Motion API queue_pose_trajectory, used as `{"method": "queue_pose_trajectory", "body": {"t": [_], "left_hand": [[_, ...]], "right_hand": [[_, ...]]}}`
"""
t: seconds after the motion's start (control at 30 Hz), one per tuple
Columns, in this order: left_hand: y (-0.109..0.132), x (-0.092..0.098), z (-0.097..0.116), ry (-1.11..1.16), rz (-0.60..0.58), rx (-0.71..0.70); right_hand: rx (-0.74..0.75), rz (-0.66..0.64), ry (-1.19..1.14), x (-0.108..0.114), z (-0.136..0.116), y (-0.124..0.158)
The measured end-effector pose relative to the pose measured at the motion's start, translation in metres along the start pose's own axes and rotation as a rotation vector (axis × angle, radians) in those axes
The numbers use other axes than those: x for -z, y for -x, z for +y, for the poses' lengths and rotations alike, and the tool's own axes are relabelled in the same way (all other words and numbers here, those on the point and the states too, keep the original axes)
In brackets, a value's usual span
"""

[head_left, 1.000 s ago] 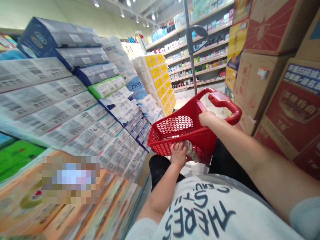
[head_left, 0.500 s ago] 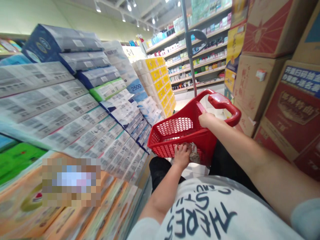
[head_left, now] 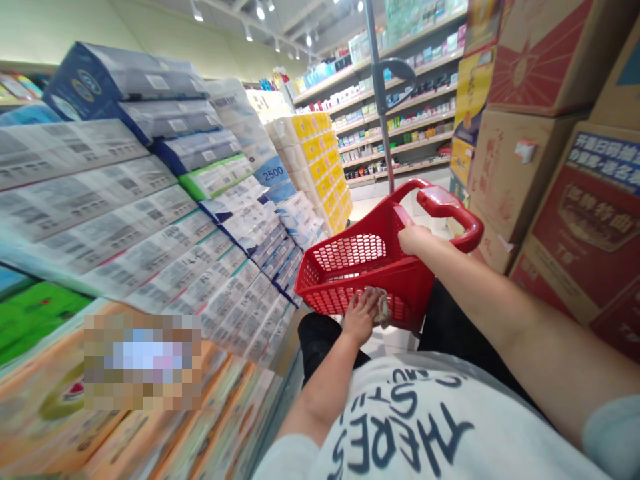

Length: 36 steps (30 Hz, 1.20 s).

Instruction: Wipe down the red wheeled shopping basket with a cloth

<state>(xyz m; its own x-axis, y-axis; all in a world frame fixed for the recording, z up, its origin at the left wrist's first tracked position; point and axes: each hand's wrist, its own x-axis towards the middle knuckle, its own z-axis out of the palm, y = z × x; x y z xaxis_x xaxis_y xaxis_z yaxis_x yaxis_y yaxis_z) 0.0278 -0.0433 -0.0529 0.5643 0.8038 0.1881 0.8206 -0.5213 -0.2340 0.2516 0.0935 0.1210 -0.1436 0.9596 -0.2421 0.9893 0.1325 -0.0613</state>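
Observation:
A red plastic shopping basket (head_left: 320, 288) with perforated sides and a curved handle (head_left: 467, 230) stands tilted in front of my legs. My left hand (head_left: 359, 320) presses a crumpled greyish cloth (head_left: 383, 308) against the outer side of the basket, with the fingers laid over part of it. Up at the basket's handle end, my right hand (head_left: 414, 239) is closed around the rim. The fingertips of that hand are partly hidden behind the rim.
Wrapped tissue packs (head_left: 150, 220) rise in stacks on the left, with orange packs (head_left: 165, 433) nearer. Cardboard cartons (head_left: 515, 160) stand piled close on the right. A grey metal pole (head_left: 384, 133) rises behind the basket, and stocked shelves (head_left: 425, 100) line the back.
My left hand and the cloth have shifted slightly along the basket's side, and the cloth now shows above the fingers. The right hand stays on the rim; the basket has not visibly moved.

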Motion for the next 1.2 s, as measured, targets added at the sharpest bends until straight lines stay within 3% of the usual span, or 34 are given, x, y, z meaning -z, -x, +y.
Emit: {"method": "queue_pose_trajectory", "body": {"t": [0.13, 0.37, 0.6, 0.77, 0.87, 1.0, 1.07, 1.2], "left_hand": [[0.013, -0.009, -0.007, -0.053, -0.100, 0.038], [0.009, -0.004, 0.007, -0.008, -0.162, 0.136], [0.004, 0.001, 0.015, 0.020, -0.106, 0.235], [-0.011, 0.017, 0.018, 0.103, -0.041, 0.266], [-0.018, 0.032, 0.005, 0.212, 0.062, 0.211], [-0.031, 0.060, -0.023, 0.357, 0.272, 0.285], [-0.041, 0.071, -0.037, 0.458, 0.324, 0.364], [-0.060, 0.076, -0.065, 0.823, 0.337, 0.696]], "right_hand": [[-0.035, 0.014, 0.106, -0.003, 0.000, -0.003], [-0.045, 0.011, 0.094, -0.004, -0.002, -0.002], [-0.069, 0.008, 0.112, 0.001, -0.004, 0.007], [-0.056, 0.016, 0.128, 0.002, -0.002, 0.009], [-0.055, 0.019, 0.140, 0.002, -0.001, 0.010], [-0.049, 0.014, 0.147, 0.000, 0.000, 0.004], [-0.045, 0.020, 0.141, -0.003, 0.002, -0.001], [-0.035, 0.026, 0.152, -0.007, 0.005, -0.009]]}}
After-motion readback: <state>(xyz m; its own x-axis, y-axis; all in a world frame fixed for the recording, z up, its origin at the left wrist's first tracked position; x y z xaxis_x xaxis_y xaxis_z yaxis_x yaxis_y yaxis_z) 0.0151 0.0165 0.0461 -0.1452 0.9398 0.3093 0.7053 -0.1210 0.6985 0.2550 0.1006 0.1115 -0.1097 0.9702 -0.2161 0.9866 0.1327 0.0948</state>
